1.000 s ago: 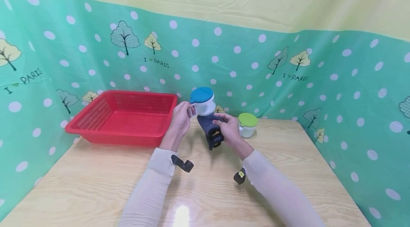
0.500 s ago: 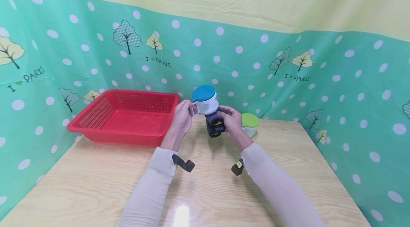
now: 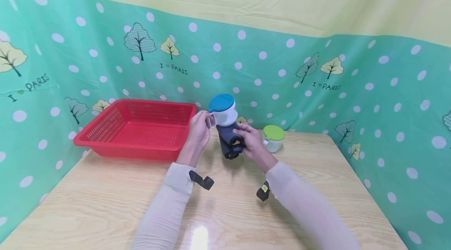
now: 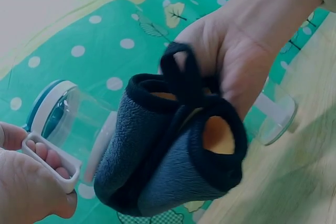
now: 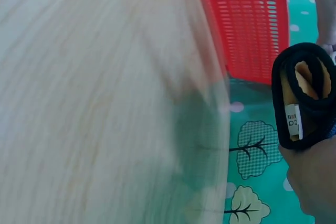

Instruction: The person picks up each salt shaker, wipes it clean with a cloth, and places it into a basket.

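Observation:
My left hand [image 3: 199,132] holds a clear cup with a blue lid [image 3: 222,109] by its white handle [image 4: 48,162], raised above the table. My right hand [image 3: 251,143] grips a rolled dark blue cloth [image 3: 230,141] with a black trim and orange lining [image 4: 173,150], pressed against the underside of the cup. In the right wrist view the cloth's rolled end [image 5: 304,95] with a small label shows beside my palm.
A red mesh basket [image 3: 135,129] sits at the table's back left. A second clear cup with a green lid [image 3: 273,138] stands just right of my right hand. The wooden table [image 3: 105,199] is walled by a green dotted cloth.
The right hand has turned the cloth roll and shifted it a little down and left beneath the cup. The left hand keeps the cup nearly in place.

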Tool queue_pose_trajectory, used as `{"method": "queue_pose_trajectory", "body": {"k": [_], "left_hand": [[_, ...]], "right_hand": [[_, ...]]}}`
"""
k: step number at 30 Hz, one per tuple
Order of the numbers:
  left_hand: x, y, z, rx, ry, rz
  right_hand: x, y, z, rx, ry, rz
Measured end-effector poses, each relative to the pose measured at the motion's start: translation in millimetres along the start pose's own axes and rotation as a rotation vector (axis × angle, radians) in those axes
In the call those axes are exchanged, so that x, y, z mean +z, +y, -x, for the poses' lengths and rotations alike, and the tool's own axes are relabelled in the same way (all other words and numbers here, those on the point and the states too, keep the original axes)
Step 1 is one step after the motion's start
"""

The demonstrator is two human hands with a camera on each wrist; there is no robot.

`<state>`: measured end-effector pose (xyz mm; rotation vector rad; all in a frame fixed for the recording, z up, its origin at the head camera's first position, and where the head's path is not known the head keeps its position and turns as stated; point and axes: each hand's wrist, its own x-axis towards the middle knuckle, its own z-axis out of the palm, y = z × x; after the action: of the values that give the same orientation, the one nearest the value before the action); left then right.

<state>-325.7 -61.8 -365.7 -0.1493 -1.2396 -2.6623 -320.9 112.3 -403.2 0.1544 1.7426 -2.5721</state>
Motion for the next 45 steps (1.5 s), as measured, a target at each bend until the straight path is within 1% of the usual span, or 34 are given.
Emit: {"method": "queue_pose_trajectory", "body": {"k": [6,10,14,19,23,26,30,32,37,40,45], "left_hand": [[-0.3,-0.7,-1.9,0.0,0.0,0.001],[-0.2,-1.2,-1.5,-0.01,0.018,0.003],[-1.4,-1.4,-0.5,-0.009,0.024,-0.002],[-0.3,0.4,1.0,-0.008,0.013,-0.007],[1.5,2.5,1.9,-0.03,-0.003,-0.017],[2.3,4.3,3.4,-0.047,-0.011,-0.023],[3.0,5.4,4.1,-0.05,-0.019,-0.026],[2.5,5.2,3.9,-0.045,-0.017,-0.022],[1.0,3.7,3.0,-0.028,0.0,-0.015],[0.5,3.2,2.3,-0.029,0.01,-0.023],[-1.3,2.2,1.1,-0.031,0.026,-0.021]], "right_hand": [[-0.6,6.7,7.3,0.003,-0.072,0.057],[-0.4,10.2,9.8,0.01,-0.104,0.072],[-2.4,7.4,11.3,0.021,-0.073,0.072],[-8.1,-6.1,6.6,0.015,-0.026,0.054],[-13.3,-16.1,-1.1,-0.014,0.021,0.028],[-15.5,-19.2,-6.4,-0.04,0.049,0.004],[-15.8,-20.5,-10.8,-0.061,0.066,-0.006],[-14.6,-19.7,-11.5,-0.059,0.059,-0.002],[-9.4,-14.2,-10.2,-0.053,0.028,0.041],[-6.9,-10.4,-8.3,-0.096,0.024,0.093],[-6.4,-7.4,-6.0,-0.178,0.026,0.229]]}}
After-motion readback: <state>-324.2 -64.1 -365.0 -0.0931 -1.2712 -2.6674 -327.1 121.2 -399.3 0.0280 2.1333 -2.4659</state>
